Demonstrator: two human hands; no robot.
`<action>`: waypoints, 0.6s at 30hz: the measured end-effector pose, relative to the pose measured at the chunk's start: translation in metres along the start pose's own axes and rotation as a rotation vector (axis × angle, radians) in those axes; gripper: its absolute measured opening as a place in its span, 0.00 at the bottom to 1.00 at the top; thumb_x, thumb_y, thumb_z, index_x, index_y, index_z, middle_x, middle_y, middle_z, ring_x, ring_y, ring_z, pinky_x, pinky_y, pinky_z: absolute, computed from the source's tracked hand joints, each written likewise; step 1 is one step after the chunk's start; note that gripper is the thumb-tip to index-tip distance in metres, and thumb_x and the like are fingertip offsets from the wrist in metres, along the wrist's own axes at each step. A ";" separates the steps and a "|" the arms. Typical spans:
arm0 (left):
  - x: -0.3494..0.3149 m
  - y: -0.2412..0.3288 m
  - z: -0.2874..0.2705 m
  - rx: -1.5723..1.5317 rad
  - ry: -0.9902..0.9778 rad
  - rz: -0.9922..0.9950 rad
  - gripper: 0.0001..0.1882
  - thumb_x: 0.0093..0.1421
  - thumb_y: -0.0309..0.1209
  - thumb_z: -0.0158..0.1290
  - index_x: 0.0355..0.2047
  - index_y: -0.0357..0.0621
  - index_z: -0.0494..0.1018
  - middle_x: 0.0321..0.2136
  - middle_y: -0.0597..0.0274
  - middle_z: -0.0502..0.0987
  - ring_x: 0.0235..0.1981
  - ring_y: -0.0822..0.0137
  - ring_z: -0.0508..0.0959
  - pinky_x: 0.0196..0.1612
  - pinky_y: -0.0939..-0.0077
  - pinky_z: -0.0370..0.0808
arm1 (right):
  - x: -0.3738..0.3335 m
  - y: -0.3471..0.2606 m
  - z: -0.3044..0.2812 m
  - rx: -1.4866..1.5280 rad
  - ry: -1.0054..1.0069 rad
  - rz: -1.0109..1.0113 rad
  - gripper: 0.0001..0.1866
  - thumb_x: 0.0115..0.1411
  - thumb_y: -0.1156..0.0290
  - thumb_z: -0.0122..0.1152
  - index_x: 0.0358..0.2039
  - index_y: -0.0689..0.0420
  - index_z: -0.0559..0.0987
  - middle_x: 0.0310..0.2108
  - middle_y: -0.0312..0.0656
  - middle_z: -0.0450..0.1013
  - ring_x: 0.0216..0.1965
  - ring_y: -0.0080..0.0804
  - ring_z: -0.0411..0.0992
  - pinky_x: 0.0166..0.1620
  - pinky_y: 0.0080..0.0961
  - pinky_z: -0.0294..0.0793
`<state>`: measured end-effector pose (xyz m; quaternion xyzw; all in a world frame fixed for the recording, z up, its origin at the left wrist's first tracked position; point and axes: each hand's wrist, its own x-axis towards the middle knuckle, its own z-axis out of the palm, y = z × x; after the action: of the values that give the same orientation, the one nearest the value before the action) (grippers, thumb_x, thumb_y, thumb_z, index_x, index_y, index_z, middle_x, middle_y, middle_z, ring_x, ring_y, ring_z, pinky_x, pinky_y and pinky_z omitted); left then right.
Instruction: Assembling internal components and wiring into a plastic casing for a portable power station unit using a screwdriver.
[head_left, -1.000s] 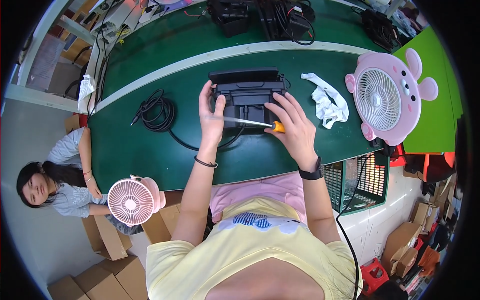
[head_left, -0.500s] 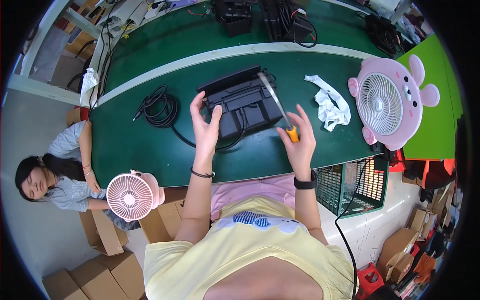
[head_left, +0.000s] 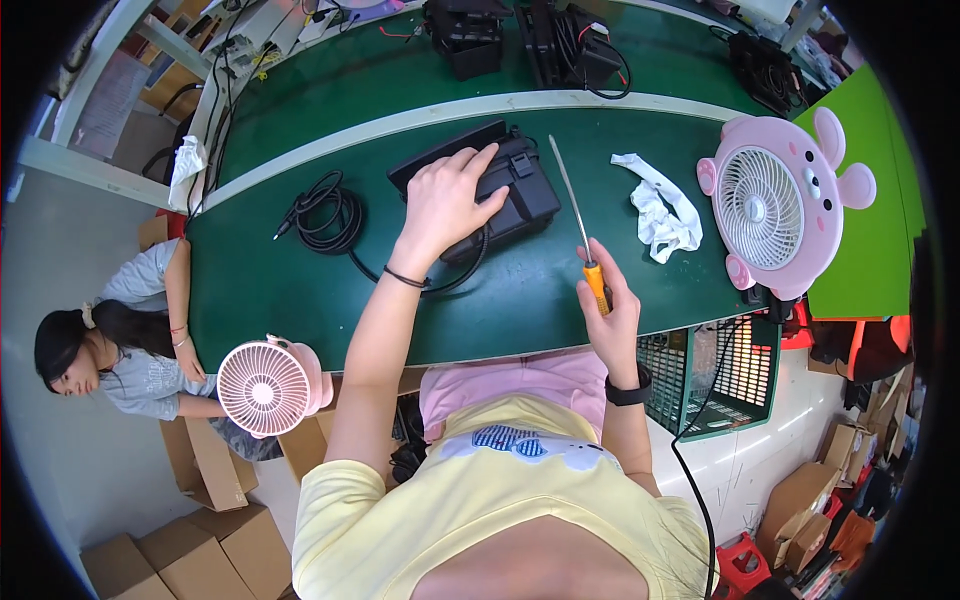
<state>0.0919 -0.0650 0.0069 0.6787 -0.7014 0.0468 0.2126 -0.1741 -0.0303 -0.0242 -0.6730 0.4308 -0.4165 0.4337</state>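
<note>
A black plastic device (head_left: 530,196) with a raised long flap sits on the green table in front of me. My left hand (head_left: 447,200) lies palm down across it, fingers stretched over its top and thumb spread apart; the hand hides its left and middle parts. To the right, my right hand (head_left: 611,302) is closed round the orange handle of a screwdriver (head_left: 576,205). Its long metal shaft points up and away, apart from the device. From the device a black cable (head_left: 365,268) runs left to a coil (head_left: 335,222) with a plug at its end.
A crumpled white cloth or tissue (head_left: 662,215) lies right of the screwdriver. Beyond it stands a pink animal-shaped fan (head_left: 830,235). A smaller pink fan (head_left: 262,392) is at the near left, beside another person (head_left: 145,345). More black devices (head_left: 470,38) lie behind the white divider (head_left: 400,122).
My left hand has gone from gripping the device's left side to lying across its top. My right hand has drawn the screwdriver nearer and right, and its shaft no longer overlaps the device.
</note>
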 end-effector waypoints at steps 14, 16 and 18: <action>-0.003 -0.014 0.008 -0.097 0.271 -0.257 0.18 0.71 0.36 0.41 0.41 0.45 0.82 0.36 0.56 0.83 0.39 0.55 0.82 0.45 0.62 0.75 | -0.008 -0.028 0.015 -0.549 -0.033 -0.330 0.16 0.56 0.77 0.65 0.46 0.52 0.81 0.41 0.40 0.80 0.32 0.36 0.77 0.36 0.28 0.77; -0.004 -0.016 0.009 -0.108 0.293 -0.246 0.19 0.71 0.35 0.40 0.41 0.45 0.82 0.36 0.57 0.83 0.38 0.55 0.82 0.45 0.62 0.75 | -0.010 -0.028 0.017 -0.559 -0.033 -0.329 0.16 0.56 0.76 0.65 0.47 0.52 0.81 0.41 0.40 0.80 0.31 0.36 0.77 0.35 0.28 0.77; -0.005 -0.017 0.009 -0.108 0.298 -0.243 0.19 0.71 0.35 0.40 0.41 0.46 0.82 0.36 0.57 0.83 0.38 0.55 0.82 0.45 0.62 0.75 | -0.013 -0.026 0.018 -0.568 -0.034 -0.328 0.17 0.56 0.76 0.64 0.47 0.52 0.81 0.41 0.40 0.80 0.30 0.35 0.76 0.34 0.28 0.77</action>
<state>0.1058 -0.0651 -0.0067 0.7315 -0.5766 0.0830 0.3544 -0.1550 -0.0079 -0.0075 -0.8342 0.4084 -0.3328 0.1628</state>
